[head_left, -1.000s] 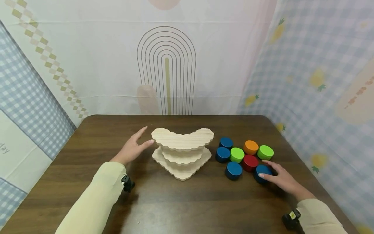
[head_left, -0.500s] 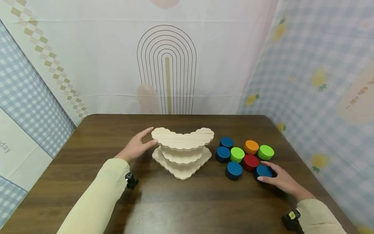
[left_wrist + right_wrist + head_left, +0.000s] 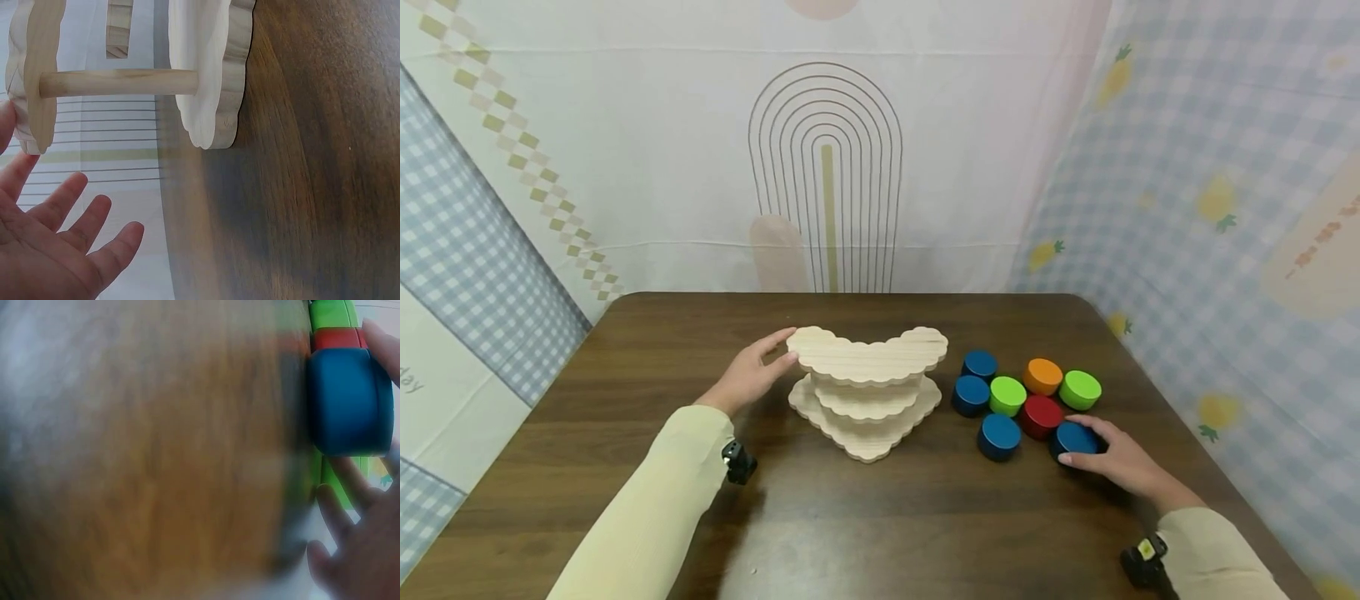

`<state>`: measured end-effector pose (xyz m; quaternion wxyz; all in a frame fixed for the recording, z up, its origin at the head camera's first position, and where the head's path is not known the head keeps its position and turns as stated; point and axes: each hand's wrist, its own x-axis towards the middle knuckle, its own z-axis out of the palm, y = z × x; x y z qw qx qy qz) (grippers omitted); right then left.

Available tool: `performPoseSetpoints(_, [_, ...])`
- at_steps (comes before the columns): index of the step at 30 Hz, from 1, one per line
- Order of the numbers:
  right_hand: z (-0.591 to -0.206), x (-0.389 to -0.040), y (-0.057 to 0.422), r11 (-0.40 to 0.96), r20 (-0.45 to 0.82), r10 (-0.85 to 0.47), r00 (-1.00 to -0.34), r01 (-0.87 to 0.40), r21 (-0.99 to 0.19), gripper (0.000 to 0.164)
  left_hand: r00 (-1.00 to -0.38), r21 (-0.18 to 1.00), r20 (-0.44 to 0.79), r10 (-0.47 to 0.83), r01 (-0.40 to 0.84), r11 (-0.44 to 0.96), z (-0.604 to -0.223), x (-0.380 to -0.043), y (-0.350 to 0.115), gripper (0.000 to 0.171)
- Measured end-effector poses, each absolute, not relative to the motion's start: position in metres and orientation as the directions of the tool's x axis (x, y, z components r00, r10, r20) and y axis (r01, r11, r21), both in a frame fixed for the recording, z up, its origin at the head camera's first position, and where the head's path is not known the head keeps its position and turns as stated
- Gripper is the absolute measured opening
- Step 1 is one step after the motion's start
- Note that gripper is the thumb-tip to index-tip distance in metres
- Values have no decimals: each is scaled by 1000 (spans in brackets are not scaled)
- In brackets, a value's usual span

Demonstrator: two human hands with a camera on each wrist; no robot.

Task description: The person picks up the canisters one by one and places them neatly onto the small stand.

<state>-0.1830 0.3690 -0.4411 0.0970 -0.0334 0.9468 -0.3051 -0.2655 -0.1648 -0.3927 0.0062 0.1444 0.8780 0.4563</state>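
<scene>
One left hand (image 3: 741,379) pinched the wooden stand (image 3: 868,362) at its left; one right hand (image 3: 1122,461) gripped the rightmost blue cylinder (image 3: 1075,437).

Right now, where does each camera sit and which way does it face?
Head: worn there, facing forward and down at the wooden stand and discs; left hand, right hand, sleeves show.
Left wrist: worn there, facing the stand; left hand only.
Right wrist: worn there, facing the blue disc; right hand only.
Head and left wrist share the stand.
</scene>
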Motion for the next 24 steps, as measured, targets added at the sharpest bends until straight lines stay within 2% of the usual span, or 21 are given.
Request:
performPoseSetpoints(9, [-442, -189, 363, 801, -144, -139, -980, -26, -598, 74, -973, 825, 95, 210, 195, 530, -392, -262, -170, 57])
performPoseSetpoints(24, [-431, -181, 364, 816, -86, -27, -996, 28, -577, 75, -970, 850, 77, 229, 183, 493, -395, -264, -163, 59])
